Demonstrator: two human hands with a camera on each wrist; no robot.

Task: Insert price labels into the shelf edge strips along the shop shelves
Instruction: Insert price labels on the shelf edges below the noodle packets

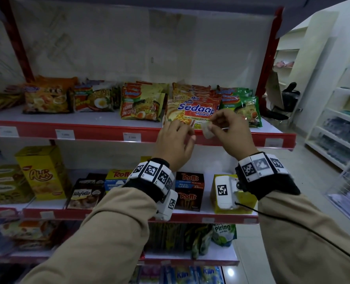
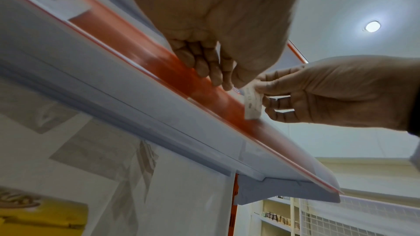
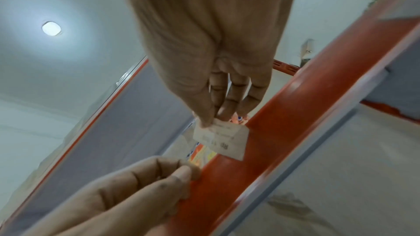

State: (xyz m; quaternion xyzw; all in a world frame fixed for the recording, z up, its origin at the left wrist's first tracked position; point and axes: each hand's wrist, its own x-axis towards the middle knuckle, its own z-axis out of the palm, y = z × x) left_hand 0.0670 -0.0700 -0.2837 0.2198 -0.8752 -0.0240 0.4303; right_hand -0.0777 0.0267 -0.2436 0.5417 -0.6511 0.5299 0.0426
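Right hand (image 1: 229,130) pinched one small white price label (image 1: 207,132) between thumb and fingertips, other fingers loosely curled beneath it. Held the label upright just in front of the red edge strip (image 1: 100,133) of the upper shelf, lower corner at the strip's face in the right wrist view (image 3: 223,141); cannot tell whether it touched or had entered the channel. Printing on it too blurred to read.

Left hand (image 1: 174,142) hung just left of the label, fingers bent and bunched close to the thumb, gripping nothing. Fingertips (image 2: 204,67) sat against the strip's top edge in the left wrist view, close beside the label (image 2: 252,103) without clearly touching it.

Counted four labels already seated along the same strip: three to the left, one (image 1: 131,137) nearest the hands, and one (image 1: 274,142) near the right end. Counted five stacks of noodle packets on the shelf above, a red-and-white Sedaap packet (image 1: 192,112) right behind the hands. Saw snack boxes on the shelf below, among them a yellow carton (image 1: 41,171) at far left and brown Rolls boxes (image 1: 188,189) between the wrists.
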